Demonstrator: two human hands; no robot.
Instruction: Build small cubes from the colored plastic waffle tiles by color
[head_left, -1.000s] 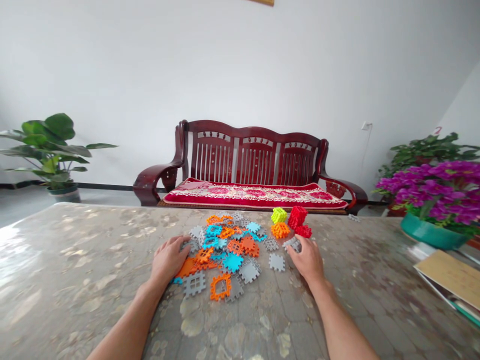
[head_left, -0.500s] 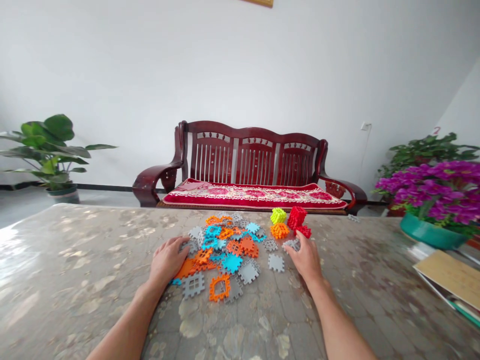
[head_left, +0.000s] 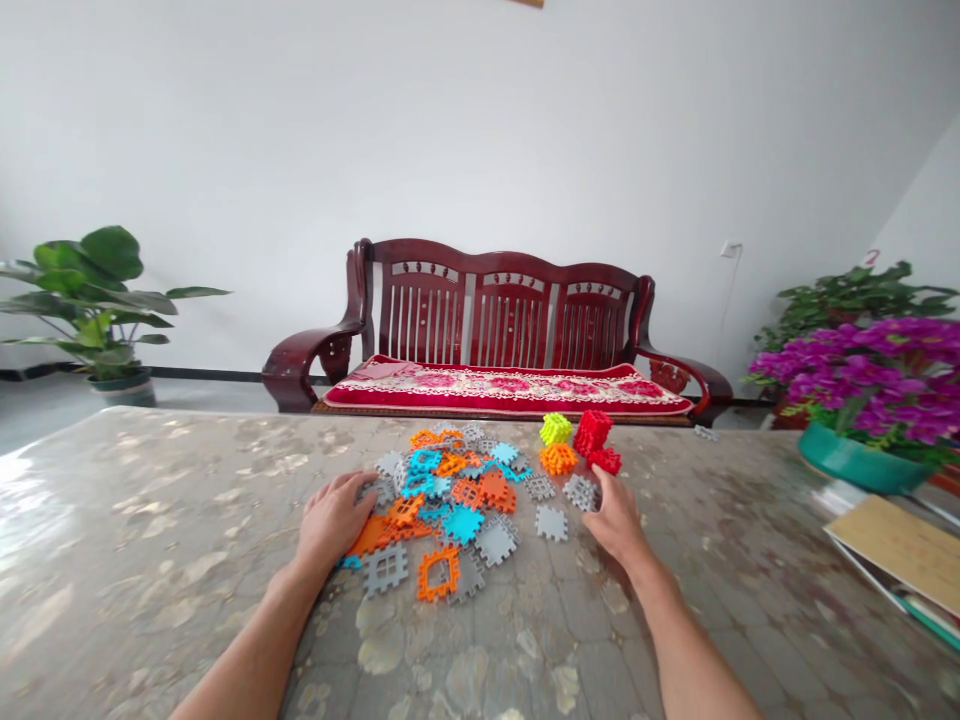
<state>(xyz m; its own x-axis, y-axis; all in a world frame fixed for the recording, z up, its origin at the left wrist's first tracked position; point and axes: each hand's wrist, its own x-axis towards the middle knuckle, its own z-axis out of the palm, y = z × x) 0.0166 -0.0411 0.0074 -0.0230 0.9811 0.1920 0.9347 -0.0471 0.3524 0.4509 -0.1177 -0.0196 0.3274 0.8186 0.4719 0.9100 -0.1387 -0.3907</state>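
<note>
My left hand [head_left: 331, 522] lies flat at the left side of a pile of interlocking plastic tiles, its fingertips by grey tiles and its thumb near an orange tile [head_left: 369, 535]. My right hand [head_left: 621, 520] rests on the right, thumb and index finger apart with nothing between them. Its index finger reaches close to a red block assembly [head_left: 593, 434]; whether they touch I cannot tell. Just left of that hand are a grey tile with openings [head_left: 580, 491] and a flat grey tile [head_left: 551, 523]. A yellow-green cube [head_left: 556, 428] stands behind an orange assembled piece [head_left: 558, 460].
Blue tiles [head_left: 463, 523] and an orange frame tile [head_left: 437, 574] are in the pile on the patterned table [head_left: 187, 560]. A teal pot [head_left: 862, 462] of purple flowers and a brown folder [head_left: 904, 548] stand right. Beyond the table is a wooden bench [head_left: 510, 310].
My right thumb has drawn back from the grey tile with openings, which now shows more fully. My left hand stays in place. The view has shifted slightly.
</note>
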